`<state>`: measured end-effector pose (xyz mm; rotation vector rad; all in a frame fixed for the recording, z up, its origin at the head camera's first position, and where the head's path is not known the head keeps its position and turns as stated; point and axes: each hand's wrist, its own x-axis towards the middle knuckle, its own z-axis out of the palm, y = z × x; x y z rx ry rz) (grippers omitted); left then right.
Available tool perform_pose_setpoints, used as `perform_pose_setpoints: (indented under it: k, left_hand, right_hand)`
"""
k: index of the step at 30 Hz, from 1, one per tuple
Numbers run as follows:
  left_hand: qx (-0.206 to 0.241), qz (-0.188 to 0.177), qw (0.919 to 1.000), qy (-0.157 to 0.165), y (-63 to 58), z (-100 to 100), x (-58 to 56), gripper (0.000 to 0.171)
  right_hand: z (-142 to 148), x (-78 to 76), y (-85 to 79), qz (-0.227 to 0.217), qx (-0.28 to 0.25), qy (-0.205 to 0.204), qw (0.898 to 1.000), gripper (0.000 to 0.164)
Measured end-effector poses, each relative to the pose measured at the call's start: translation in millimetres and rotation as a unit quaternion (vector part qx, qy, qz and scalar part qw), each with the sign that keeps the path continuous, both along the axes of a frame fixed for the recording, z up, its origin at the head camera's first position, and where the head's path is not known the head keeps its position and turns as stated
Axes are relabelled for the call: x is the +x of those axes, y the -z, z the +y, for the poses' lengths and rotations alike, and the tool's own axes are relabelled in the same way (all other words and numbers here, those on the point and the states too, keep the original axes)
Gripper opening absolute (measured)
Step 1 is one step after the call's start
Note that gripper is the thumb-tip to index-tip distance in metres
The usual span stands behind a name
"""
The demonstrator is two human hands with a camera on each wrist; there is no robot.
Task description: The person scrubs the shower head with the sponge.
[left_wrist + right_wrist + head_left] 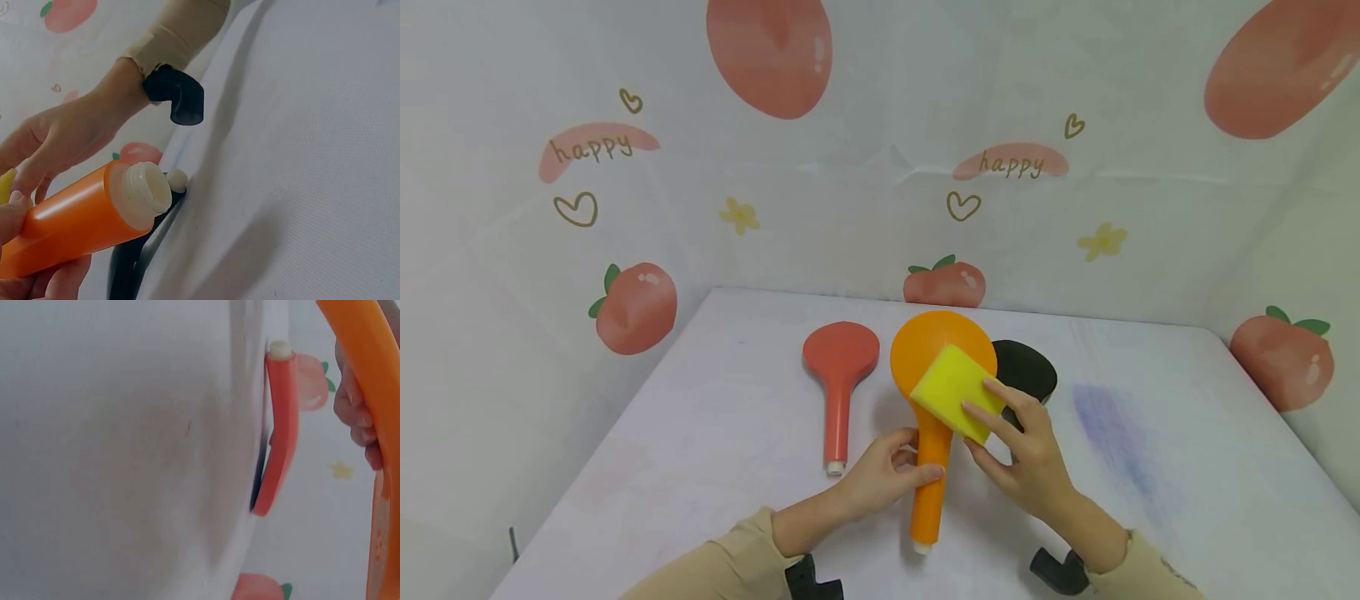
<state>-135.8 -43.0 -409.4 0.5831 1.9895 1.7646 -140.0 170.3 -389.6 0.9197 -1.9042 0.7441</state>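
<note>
My left hand (pixel 883 471) grips the handle of an orange shower head (pixel 925 333), thumb across the front and fingers behind. It is held upright, its round head at the top and a white threaded end (pixel 149 190) at the bottom. My right hand (pixel 1037 458) pinches a yellow sponge (pixel 955 387) between thumb and fingers. In the head view the sponge overlaps the lower right of the orange head. Only a sliver of sponge shows in the left wrist view, and the right wrist view shows neither the sponge nor the right hand.
A red shower head (pixel 841 354) lies on the white table (pixel 700 433) left of the orange one. Behind the sponge and right hand lies a black shower head (pixel 1028 367), partly hidden. A bluish smudge (pixel 1116 433) marks the table at right. A printed cloth hangs behind.
</note>
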Motion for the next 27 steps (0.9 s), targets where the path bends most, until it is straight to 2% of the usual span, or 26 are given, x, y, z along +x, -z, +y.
perform_pose_setpoints:
  k: [4, 9, 12, 15, 22, 27]
  left_hand:
    - [0.0, -0.009, 1.0, -0.002, 3.8, 0.2, -1.2, 0.04]
    - [0.004, -0.02, 0.9998, -0.002, 5.0, 0.8, -1.7, 0.038]
    - [0.0, -0.019, 0.9998, 0.0, 3.8, 1.0, -0.7, 0.037]
    - [-0.004, -0.015, 0.9999, 0.001, 1.3, 1.1, 0.9, 0.038]
    - [-0.006, -0.013, 0.9999, 0.005, -1.6, 0.6, 3.3, 0.04]
    - [-0.011, -0.008, 0.9999, 0.006, 0.8, 0.0, 3.1, 0.04]
  right_hand:
    - [7.1, -5.2, -0.6, -0.003, -0.026, 0.024, 0.999, 0.04]
    - [17.0, -11.7, 0.8, -0.03, -0.062, 0.072, 0.995, 0.045]
    - [18.6, -13.4, 2.3, -0.046, -0.073, 0.079, 0.993, 0.046]
    - [16.1, -11.9, 3.5, -0.046, -0.067, 0.071, 0.994, 0.045]
    - [4.6, -3.4, 2.9, -0.03, -0.027, 0.021, 0.999, 0.041]
    - [3.3, -2.9, 0.9, -0.027, -0.028, 0.026, 0.999, 0.042]
